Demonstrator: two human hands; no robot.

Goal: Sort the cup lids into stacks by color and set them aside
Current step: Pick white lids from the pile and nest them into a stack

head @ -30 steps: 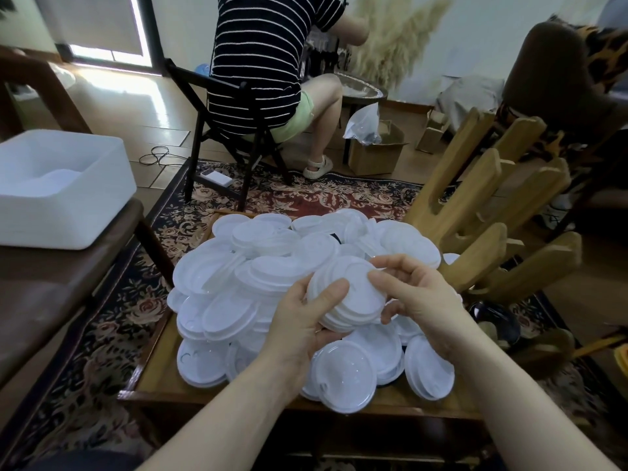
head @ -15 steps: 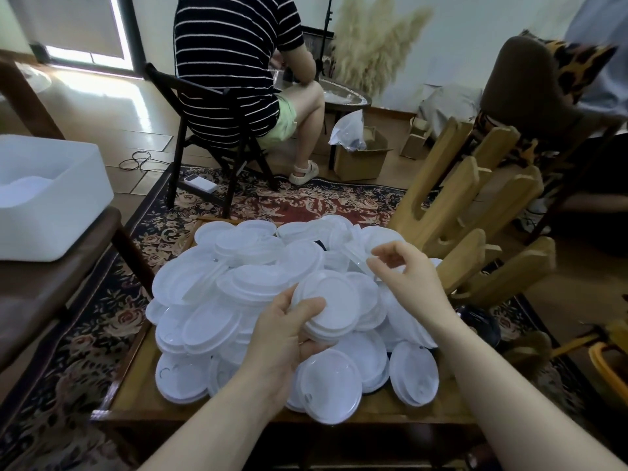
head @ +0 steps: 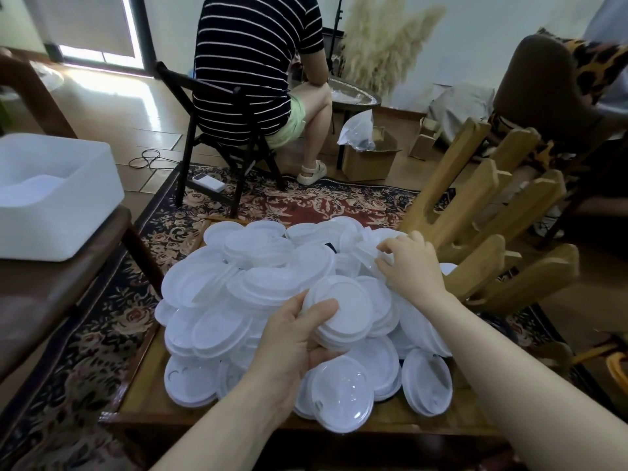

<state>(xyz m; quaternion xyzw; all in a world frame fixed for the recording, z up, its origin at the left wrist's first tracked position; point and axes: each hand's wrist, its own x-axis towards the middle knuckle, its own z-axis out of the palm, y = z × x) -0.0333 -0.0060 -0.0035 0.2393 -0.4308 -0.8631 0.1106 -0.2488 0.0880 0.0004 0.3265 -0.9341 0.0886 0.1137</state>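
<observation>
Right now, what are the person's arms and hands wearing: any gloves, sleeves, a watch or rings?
Nothing shows. Both forearms are bare up to the bottom edge of the picture, with no sleeve in view. The left hand and the right hand have no gloves, and no watch, band or ring is visible on the sides the camera sees.

Table [head: 163,407] mostly buried under lids [head: 238,287], seated person's head cropped
</observation>
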